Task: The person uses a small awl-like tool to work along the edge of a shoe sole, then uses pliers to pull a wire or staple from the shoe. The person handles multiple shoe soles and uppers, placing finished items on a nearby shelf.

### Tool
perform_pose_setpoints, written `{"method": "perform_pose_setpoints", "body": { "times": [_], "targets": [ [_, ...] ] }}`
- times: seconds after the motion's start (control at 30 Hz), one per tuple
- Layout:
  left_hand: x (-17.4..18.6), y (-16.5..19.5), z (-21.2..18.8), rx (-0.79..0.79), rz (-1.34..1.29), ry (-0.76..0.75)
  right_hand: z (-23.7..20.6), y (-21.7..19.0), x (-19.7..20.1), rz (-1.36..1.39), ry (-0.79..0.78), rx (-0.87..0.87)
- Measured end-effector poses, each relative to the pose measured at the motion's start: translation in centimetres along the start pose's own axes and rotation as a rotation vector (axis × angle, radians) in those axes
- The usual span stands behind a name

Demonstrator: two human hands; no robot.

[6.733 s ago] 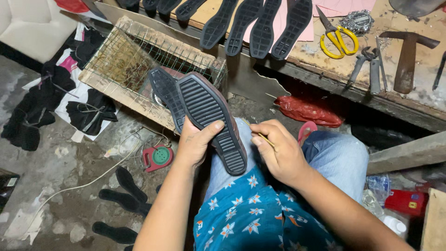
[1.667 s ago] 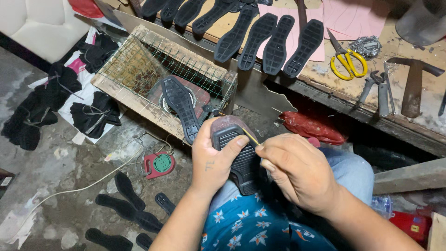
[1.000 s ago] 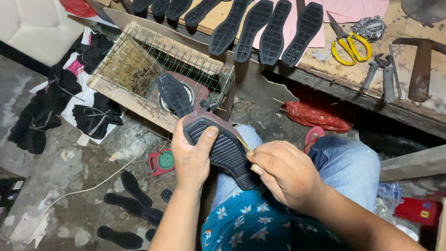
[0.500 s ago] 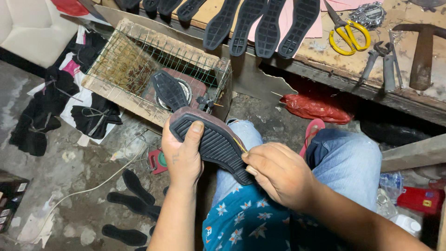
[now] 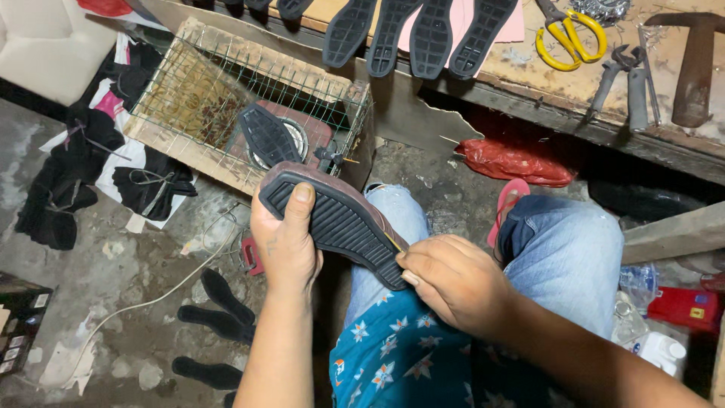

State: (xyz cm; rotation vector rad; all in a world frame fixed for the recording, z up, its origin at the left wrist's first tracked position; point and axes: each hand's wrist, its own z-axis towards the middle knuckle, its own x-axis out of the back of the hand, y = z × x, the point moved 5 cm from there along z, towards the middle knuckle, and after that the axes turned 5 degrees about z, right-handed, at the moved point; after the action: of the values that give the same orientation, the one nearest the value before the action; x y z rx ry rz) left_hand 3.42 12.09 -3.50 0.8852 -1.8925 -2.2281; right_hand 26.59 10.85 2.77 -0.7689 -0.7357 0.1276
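Observation:
My left hand [image 5: 285, 242] grips the toe end of a shoe with a black ribbed rubber sole [image 5: 332, 219], sole side up, over my lap. My right hand [image 5: 453, 281] is closed at the heel end of that shoe, pinching a thin yellowish stick or tool [image 5: 393, 242] against the sole's edge. The shoe's brownish upper shows only along the rim. Below are my jeans-clad knees [image 5: 566, 257] and a blue floral cloth [image 5: 400, 355].
A wire-mesh wooden crate [image 5: 204, 98] on the floor holds another black sole [image 5: 269, 136]. Several soles [image 5: 411, 34] hang off a workbench with yellow scissors [image 5: 570, 34], pliers [image 5: 627, 72] and a hammer [image 5: 691, 68]. Loose soles [image 5: 219, 317], a red bag [image 5: 513, 162] and black scraps [image 5: 68, 189] litter the floor.
The shoe has been turned in my hands, from pointing up and away to lying more across my lap. My left hand shifted to the toe; my right hand stays at the heel edge.

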Motion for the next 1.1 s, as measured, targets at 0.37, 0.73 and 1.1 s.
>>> {"method": "perform_pose_setpoints", "body": {
  "times": [0.37, 0.73, 1.1],
  "targets": [
    [-2.2, 0.9, -0.8, 0.013, 0.166, -0.025, -2.3, 0.6, 2.8, 0.058, 0.275, -0.201],
    [-10.0, 5.1, -3.4, -0.155, 0.649, -0.16, 1.7, -5.2, 6.2, -0.113, 0.252, -0.108],
    [-13.7, 3.6, -2.8, -0.164, 0.724, -0.162, 2.9, -2.9, 7.5, -0.2, 0.205, -0.067]
  ]
}}
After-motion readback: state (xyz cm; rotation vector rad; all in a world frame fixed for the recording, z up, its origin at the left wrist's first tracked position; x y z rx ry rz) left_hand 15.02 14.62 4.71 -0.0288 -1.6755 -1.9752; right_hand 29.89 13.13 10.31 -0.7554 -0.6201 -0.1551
